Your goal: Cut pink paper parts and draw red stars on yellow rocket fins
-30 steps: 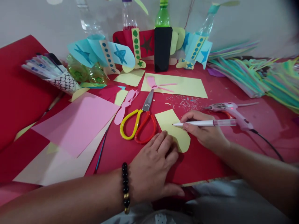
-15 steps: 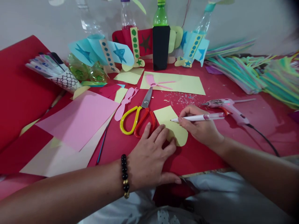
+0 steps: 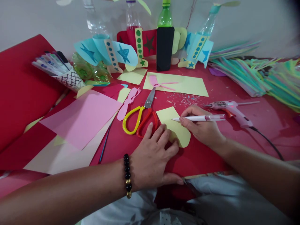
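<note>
The fingers [image 3: 164, 134] of the left hand [image 3: 152, 157] lie spread wide on the red-covered bench [image 3: 206, 159], their tips pressing the lower left of a yellow card [image 3: 178, 129]. The right hand [image 3: 201, 128] pinches a white pen [image 3: 199, 118] narrowly, its tip over the card. Yellow-and-red scissors [image 3: 140, 122] lie just beside the left forefinger, a pink glue gun [image 3: 231, 109] beyond the right hand. Since the earlier frame, the card and pen have stayed put, while the left fingers have spread slightly wider.
</note>
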`<action>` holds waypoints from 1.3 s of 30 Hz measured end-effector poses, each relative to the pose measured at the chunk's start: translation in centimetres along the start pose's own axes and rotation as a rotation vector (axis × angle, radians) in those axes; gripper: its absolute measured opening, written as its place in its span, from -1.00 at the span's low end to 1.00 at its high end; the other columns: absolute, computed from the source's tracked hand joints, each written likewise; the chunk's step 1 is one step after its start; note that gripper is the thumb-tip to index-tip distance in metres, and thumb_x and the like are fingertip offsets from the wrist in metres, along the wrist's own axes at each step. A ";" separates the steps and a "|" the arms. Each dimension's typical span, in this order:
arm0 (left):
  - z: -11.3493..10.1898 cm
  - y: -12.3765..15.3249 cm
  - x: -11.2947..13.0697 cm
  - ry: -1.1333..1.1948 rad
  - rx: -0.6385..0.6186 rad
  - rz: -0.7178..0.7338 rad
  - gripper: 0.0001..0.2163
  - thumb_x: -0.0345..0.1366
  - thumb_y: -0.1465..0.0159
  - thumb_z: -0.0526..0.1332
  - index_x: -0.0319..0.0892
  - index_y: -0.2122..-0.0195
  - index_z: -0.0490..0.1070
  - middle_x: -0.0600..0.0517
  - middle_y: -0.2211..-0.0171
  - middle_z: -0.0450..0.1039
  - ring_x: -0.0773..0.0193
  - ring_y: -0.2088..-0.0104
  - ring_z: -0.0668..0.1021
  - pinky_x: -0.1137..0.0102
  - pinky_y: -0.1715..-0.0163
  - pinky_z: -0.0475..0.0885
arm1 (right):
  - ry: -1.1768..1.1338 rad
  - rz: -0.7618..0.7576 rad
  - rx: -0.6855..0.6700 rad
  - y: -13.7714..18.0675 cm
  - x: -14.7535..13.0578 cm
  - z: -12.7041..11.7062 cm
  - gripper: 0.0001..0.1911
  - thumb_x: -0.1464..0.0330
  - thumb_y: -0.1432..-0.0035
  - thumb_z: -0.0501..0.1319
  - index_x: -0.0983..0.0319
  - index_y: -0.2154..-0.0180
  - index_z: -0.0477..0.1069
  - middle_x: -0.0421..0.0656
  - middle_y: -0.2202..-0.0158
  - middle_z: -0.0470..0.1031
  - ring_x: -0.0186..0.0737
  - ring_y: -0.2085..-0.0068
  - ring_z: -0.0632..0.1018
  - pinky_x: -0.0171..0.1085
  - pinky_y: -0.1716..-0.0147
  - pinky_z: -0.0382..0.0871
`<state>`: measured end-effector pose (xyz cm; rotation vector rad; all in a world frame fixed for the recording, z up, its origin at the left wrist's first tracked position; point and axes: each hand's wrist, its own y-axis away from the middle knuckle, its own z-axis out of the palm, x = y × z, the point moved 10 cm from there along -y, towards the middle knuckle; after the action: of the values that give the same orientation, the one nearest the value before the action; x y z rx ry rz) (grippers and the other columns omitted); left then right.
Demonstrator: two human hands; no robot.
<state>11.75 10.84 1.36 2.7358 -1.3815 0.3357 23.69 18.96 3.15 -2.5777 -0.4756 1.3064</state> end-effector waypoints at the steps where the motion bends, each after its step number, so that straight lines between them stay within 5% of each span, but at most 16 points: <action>1: 0.0 0.0 0.0 0.000 -0.001 -0.002 -0.19 0.40 -0.12 0.00 -0.13 -0.17 0.26 -0.24 -0.19 0.18 -0.25 -0.32 0.08 -0.21 -0.26 -0.13 | 0.002 -0.003 0.002 0.0 0.0 0.0 -0.88 0.32 -0.18 0.23 0.19 0.39 0.36 -0.23 0.48 0.39 -0.31 0.47 0.38 -0.29 0.51 0.23; 19: 0.1 0.1 -0.2 0.035 0.031 -0.006 -0.20 0.40 -0.10 0.02 -0.13 -0.15 0.29 -0.29 -0.19 0.15 -0.23 -0.31 0.09 -0.19 -0.26 -0.12 | 0.015 -0.021 -0.036 0.3 -0.7 0.5 -0.86 0.33 -0.17 0.23 0.18 0.42 0.34 -0.25 0.53 0.37 -0.33 0.51 0.36 -0.31 0.54 0.22; 33: 0.0 0.2 -0.4 0.047 0.055 -0.008 -0.20 0.40 -0.12 0.00 -0.07 -0.21 0.26 -0.30 -0.20 0.10 -0.19 -0.31 0.11 -0.16 -0.26 -0.07 | 0.050 -0.147 -0.244 1.4 -3.3 1.7 -0.88 0.40 -0.11 0.23 0.19 0.47 0.34 -0.29 0.59 0.37 -0.39 0.59 0.33 -0.34 0.58 0.18; 39: 0.0 0.2 -0.5 0.051 0.038 -0.017 -0.18 0.40 -0.12 -0.03 -0.08 -0.22 0.24 -0.33 -0.26 0.06 -0.20 -0.33 0.06 -0.19 -0.26 -0.12 | 0.038 -0.068 -0.002 0.5 -1.5 -0.7 -0.89 0.35 -0.16 0.23 0.18 0.41 0.35 -0.24 0.51 0.39 -0.33 0.52 0.37 -0.30 0.54 0.22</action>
<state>11.28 11.11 1.19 2.7474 -1.3522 0.4318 23.55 17.87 4.48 -2.5598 -0.5525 1.2331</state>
